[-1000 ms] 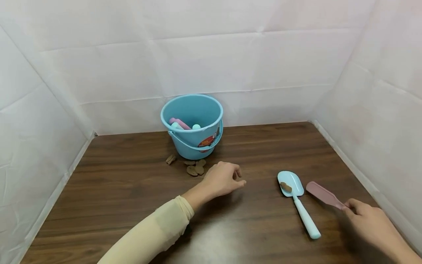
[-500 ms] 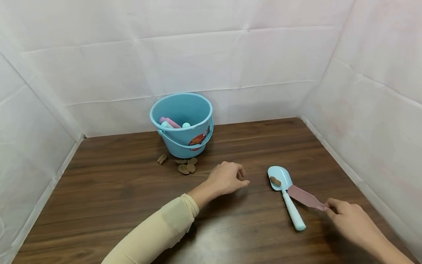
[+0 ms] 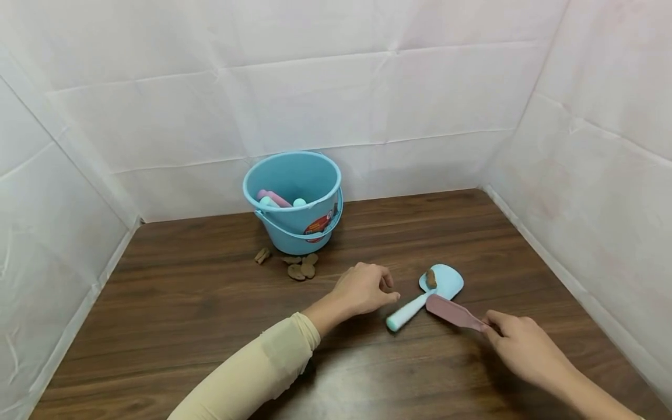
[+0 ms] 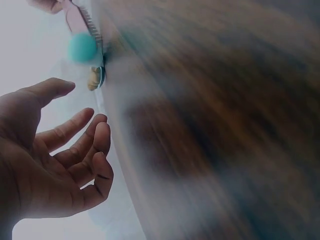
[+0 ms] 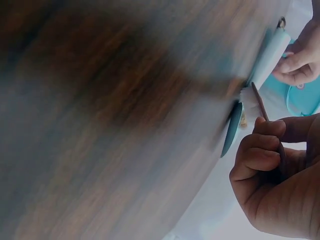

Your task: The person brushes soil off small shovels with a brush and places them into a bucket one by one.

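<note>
My right hand (image 3: pixel 517 341) grips the thin handle end of a pink brush (image 3: pixel 454 312). In the left wrist view a row of bristles shows along the side of the brush (image 4: pixel 76 21). Its head meets a light-blue shovel (image 3: pixel 450 283) on the table, where blade and handle join. A small brown lump (image 3: pixel 431 279) lies on the blade. The shovel's pale handle (image 3: pixel 409 312) points toward my left hand (image 3: pixel 362 289), which holds nothing, fingers loosely bent, just beyond the handle's end. In the left wrist view, the rounded turquoise handle end (image 4: pixel 82 47) appears past the thumb.
A blue bucket (image 3: pixel 283 229) with pink and pale-blue tool handles inside stands at the back, near the white sheet wall (image 3: pixel 199 128). Several flat brown pieces (image 3: pixel 296 272) lie at its foot. Another white wall (image 3: pixel 593 192) bounds the right side of the wooden table (image 3: pixel 184 303).
My right hand has moved left with the brush. The shovel has turned, its handle swinging from the lower right to the lower left. The left hand has barely moved.
</note>
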Demonstrator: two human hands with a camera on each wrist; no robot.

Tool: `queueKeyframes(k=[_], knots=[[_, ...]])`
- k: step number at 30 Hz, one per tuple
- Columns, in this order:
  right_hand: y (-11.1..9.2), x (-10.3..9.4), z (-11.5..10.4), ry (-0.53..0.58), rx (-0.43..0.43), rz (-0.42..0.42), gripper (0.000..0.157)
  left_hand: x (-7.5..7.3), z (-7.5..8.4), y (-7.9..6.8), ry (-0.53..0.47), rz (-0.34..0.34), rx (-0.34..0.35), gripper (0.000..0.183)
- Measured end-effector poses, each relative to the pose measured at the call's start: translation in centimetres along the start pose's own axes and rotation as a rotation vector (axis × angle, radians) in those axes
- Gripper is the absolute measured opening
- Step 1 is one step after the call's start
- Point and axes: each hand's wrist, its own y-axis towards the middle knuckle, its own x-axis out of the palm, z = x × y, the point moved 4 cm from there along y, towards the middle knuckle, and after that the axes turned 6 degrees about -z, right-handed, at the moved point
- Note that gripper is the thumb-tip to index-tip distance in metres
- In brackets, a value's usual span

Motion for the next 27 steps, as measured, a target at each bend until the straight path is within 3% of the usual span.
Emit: queueKeyframes(k=[14, 27], knots=[[-1.5, -1.4, 2.3, -0.005, 0.031, -0.009, 0.017, 1.4, 1.5, 0.7, 0.024, -0.034, 0.020, 0.031], [-2.5, -2.2, 5.0, -0.041, 0.073, 0.041, 0.019, 2.9, 3.4, 2.3, 0.133, -0.101, 0.010, 0.026]])
